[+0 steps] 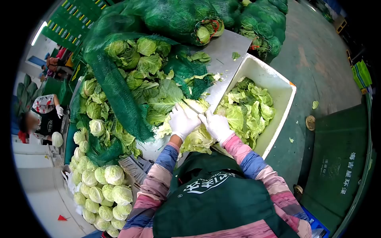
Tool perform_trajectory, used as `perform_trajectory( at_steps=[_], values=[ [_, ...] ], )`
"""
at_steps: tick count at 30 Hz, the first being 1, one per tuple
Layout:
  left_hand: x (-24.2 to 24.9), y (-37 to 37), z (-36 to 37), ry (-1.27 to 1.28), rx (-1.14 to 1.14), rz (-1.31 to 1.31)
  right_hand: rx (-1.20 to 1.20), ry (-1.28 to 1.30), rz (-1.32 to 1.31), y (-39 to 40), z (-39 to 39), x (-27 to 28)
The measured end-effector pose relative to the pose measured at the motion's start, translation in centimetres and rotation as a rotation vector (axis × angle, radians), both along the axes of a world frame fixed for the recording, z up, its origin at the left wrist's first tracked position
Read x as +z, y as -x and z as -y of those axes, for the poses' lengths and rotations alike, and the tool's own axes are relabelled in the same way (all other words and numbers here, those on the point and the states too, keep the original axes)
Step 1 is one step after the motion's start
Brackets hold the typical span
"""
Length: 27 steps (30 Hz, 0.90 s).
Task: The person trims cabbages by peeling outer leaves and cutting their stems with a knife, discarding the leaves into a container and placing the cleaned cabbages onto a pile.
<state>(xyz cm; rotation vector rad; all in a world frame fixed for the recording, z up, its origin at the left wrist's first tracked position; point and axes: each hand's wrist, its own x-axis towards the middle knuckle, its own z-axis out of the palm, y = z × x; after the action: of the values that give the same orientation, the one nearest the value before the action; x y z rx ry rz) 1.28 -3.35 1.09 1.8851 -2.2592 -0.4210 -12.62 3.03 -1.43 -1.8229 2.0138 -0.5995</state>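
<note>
Grey concrete floor (317,59), steel table (226,51), ceiling lamp (38,33).

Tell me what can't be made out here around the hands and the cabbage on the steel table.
Head view only:
- Knife blade: mostly hidden between the left hand and right hand; grip unclear.
- Cabbage underside: covered by both gloved hands and the green apron.
- White bin floor: buried under cut leaves.
- Net sacks: contents blurred by mesh.
- Person at left: too small.

I wore white gloves on my left hand (183,121) and right hand (216,125), long sleeves (160,174) striped in pink, blue and cream, and a dark green apron (214,202) with white lettering printed across its chest.
</note>
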Motion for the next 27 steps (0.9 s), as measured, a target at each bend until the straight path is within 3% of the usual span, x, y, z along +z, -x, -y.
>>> perform_trajectory(
  at_steps=[12, 15, 18, 20, 24, 27],
  values=[
    [-0.7, 0.9, -0.4, 0.074, 0.066, 0.061, -0.207, -0.155, 0.182, 0.6, 4.0, 0.1],
    [-1.2, 0.0, -0.4, 0.090, 0.025, -0.024, -0.169, -0.217, 0.191, 1.0, 4.4, 1.2],
    [-1.2, -1.3, -2.3, 0.102, -0.044, -0.071, -0.152, -0.252, 0.187, 2.9, 5.6, -2.1],
    [-2.9, -3.9, -3.5, 0.166, -0.131, -0.318, -0.140, -0.348, 0.209, 3.0, 5.5, -1.7],
    [-1.7, -6.1, -3.4, -0.121, -0.044, -0.496, -0.106, -0.278, 0.307, 0.0, 3.4, -0.2],
    [-1.0, -6.2, -3.4, -0.164, -0.035, -0.500, -0.105, -0.218, 0.253, -0.1, 2.8, -0.6]
  ],
)
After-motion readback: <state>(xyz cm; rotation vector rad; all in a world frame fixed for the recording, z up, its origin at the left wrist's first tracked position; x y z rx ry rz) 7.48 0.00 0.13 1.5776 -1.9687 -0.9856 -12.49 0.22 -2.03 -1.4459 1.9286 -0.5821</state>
